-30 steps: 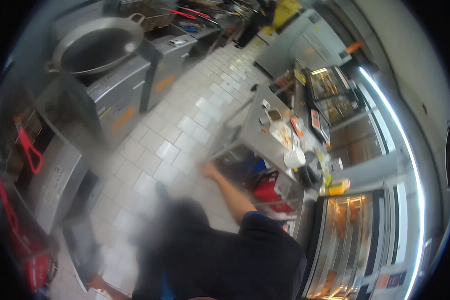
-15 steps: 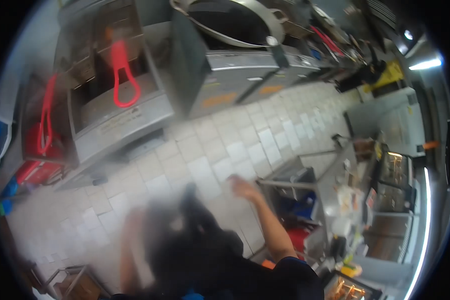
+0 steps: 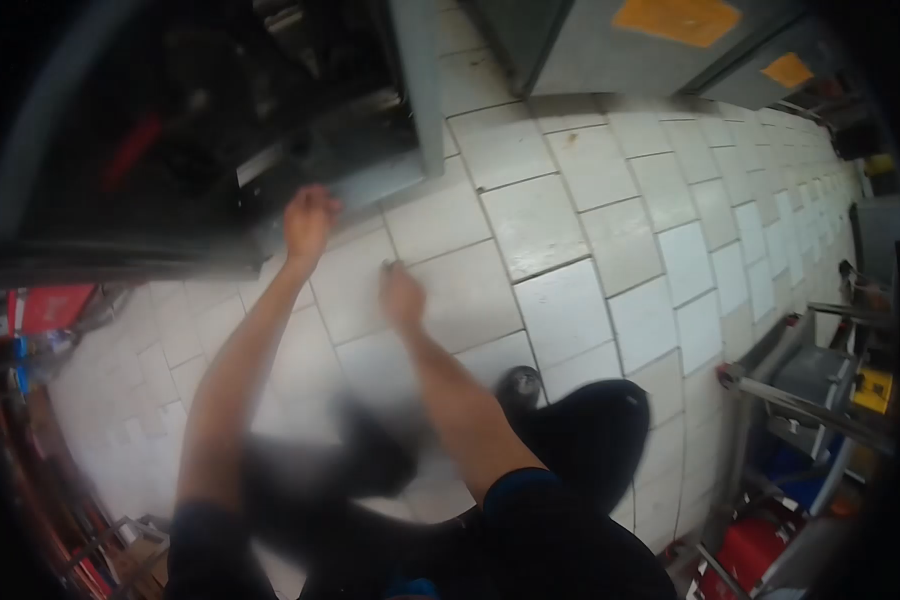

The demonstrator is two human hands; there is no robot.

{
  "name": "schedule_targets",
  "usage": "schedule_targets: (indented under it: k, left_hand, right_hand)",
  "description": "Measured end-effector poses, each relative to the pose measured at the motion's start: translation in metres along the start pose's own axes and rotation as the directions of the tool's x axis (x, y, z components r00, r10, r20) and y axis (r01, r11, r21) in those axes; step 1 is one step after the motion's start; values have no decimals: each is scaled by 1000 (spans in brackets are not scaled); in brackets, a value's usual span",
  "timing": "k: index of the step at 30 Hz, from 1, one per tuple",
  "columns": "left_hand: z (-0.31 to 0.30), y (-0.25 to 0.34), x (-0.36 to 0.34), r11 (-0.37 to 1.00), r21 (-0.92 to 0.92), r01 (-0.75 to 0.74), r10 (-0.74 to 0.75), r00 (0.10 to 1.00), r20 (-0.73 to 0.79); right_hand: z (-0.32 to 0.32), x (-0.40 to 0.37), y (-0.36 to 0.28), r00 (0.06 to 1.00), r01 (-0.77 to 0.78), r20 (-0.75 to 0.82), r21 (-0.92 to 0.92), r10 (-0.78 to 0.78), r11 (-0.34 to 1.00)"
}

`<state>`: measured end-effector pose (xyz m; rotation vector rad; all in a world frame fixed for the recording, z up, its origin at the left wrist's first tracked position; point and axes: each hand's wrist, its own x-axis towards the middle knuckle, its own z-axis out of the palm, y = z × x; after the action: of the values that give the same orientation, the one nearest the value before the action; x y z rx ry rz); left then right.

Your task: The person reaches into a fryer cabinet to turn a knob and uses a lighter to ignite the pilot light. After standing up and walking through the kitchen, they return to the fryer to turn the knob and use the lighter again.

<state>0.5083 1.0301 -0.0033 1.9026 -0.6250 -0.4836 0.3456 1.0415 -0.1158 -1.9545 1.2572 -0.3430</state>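
My left hand (image 3: 312,225) reaches forward to the lower front edge of a dark, open cabinet (image 3: 375,185). Its fingers are loosely bent, somewhat apart, and nothing shows in them. To the right and nearer to me, my right hand (image 3: 403,298) hangs low over the pale floor tiles (image 3: 550,230). Motion blurs it a little; the fingers are drawn together with a small dark spot at their tips, and I cannot tell what that is. Inside the cabinet, dim shapes and a red streak (image 3: 132,152) show faintly.
Grey cabinet fronts with orange patches (image 3: 678,20) stand at the upper right. A metal rack (image 3: 810,400) with a red container (image 3: 750,545) lines the right side. Red and blue items (image 3: 55,308) are at the left. My dark shoe (image 3: 520,388) is on the tiles.
My view has dropped and moved in close to the cabinet under the red-handled baskets, and I am bent or crouched lower. Both hands have come forward and nearer together.
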Motion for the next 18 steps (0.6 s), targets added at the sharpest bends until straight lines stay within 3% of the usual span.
schedule_targets:
  k: [2, 5, 7, 8, 10, 11, 13, 17, 18]
  left_hand:
    - [17, -3, 18, 923, -266, 280, -314, 944, -98]
    - [19, -1, 37, 938, -241, 248, -293, 940, -176]
    - [19, 1, 48, 845, -520, 124, -284, 928, -241]
    - [15, 3, 49, 845, -521, 122, -287, 925, -249]
    - [8, 9, 57, 765, -606, 219, -260, 966, 21]
    - [9, 11, 59, 763, -608, 219, -262, 965, 19]
    - [14, 22, 59, 605, -766, 217, -282, 958, 49]
    - [9, 7, 62, 590, -782, 201, -226, 971, 80]
    - [9, 4, 66, 487, -843, 229, -187, 970, 155]
  right_hand:
    - [18, 2, 24, 999, 41, -25, -2, -41, 999]
    - [35, -3, 35, 973, 211, -69, -95, -218, 973]
    - [35, -8, 35, 981, 187, -50, -55, -190, 981]
    - [31, -11, 34, 983, 177, -41, -59, -180, 982]
    - [31, -8, 39, 968, 241, -68, -30, -242, 970]
    - [33, -8, 46, 968, 243, -64, -32, -244, 970]
    - [32, -8, 53, 918, 397, -17, -23, -397, 918]
    - [39, -10, 52, 907, 419, 3, -127, -422, 899]
    - [39, -8, 51, 903, 423, -9, -142, -429, 895]
